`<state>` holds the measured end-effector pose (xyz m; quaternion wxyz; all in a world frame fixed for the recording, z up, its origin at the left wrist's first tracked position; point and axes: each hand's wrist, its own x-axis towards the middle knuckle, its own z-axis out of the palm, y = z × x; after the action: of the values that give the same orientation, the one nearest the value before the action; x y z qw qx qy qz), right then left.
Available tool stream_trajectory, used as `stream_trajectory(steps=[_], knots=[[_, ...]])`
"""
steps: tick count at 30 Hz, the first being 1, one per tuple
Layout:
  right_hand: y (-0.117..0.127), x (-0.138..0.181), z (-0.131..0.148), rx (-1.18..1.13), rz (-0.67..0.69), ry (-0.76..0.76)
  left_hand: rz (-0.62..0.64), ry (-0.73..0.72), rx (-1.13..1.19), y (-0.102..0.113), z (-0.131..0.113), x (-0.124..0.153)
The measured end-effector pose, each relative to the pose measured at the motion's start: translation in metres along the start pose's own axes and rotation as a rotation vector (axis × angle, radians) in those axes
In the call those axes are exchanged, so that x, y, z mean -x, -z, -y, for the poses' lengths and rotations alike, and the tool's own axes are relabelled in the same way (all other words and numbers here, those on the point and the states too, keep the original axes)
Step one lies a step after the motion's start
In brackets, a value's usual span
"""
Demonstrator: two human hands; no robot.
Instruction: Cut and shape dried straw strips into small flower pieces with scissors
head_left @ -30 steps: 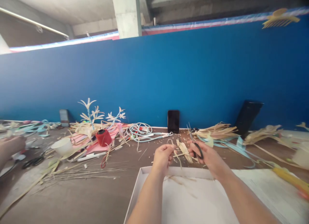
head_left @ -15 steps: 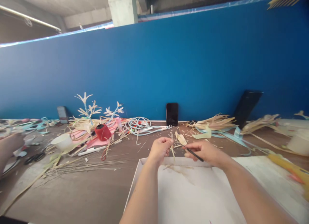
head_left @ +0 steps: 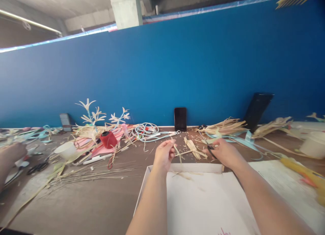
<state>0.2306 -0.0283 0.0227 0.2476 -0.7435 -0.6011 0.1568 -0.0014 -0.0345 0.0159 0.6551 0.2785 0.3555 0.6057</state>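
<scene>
My left hand (head_left: 164, 155) is closed in a pinch on a thin dried straw strip (head_left: 177, 149), held just above the far rim of a white box lid (head_left: 157, 181). My right hand (head_left: 223, 153) is wrapped round black-handled scissors (head_left: 210, 149), low over the brown table to the right of the strip. Between the two hands lie loose pieces of dried leaf (head_left: 192, 148). A few straw scraps rest inside the lid near its far edge.
A black phone (head_left: 180, 119) and a dark tablet (head_left: 257, 108) lean on the blue wall. Red thread spool (head_left: 108, 139), white cup (head_left: 66, 150), coiled cords (head_left: 146, 131) and straw bundles (head_left: 225, 127) litter the table. Another person's hand (head_left: 10, 155) is at far left by scissors (head_left: 38, 167).
My hands have drawn apart: the right hand with the scissors moved right and down toward the table, while the left hand kept the strip and shifted slightly left.
</scene>
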Motion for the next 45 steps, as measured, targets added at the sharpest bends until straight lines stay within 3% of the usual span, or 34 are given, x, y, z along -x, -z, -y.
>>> stream_trajectory(steps=[3,8,12,21,26,33,36,39,43,45], knots=[[0.000,-0.010,-0.016,0.221,-0.060,-0.054,0.004,0.013,0.304,0.004,-0.006,-0.001],[-0.001,-0.011,-0.026,0.207,0.084,-0.025,0.086,0.039,0.612,0.010,-0.013,-0.001],[-0.003,-0.010,-0.028,0.110,0.166,0.047,0.085,-0.049,0.598,0.014,-0.014,-0.002],[0.006,-0.007,-0.019,0.308,0.022,-0.089,0.125,-0.022,0.669,0.013,-0.014,-0.001],[0.003,-0.005,-0.018,0.341,0.029,-0.084,0.071,-0.031,0.529,0.005,-0.012,0.004],[0.003,-0.005,-0.016,0.330,0.078,-0.085,0.110,-0.095,0.440,0.001,-0.009,0.005],[0.002,-0.002,-0.008,0.169,-0.025,0.020,0.096,-0.111,0.393,0.000,-0.008,0.005],[-0.002,0.008,0.010,-0.237,-0.096,0.156,0.098,-0.156,0.299,-0.001,-0.004,0.004],[-0.011,0.033,0.044,-0.871,0.344,0.263,0.141,-0.152,0.125,-0.005,0.001,0.005],[-0.015,0.043,0.055,-0.967,0.485,0.273,0.166,-0.135,0.037,-0.007,0.003,0.007]])
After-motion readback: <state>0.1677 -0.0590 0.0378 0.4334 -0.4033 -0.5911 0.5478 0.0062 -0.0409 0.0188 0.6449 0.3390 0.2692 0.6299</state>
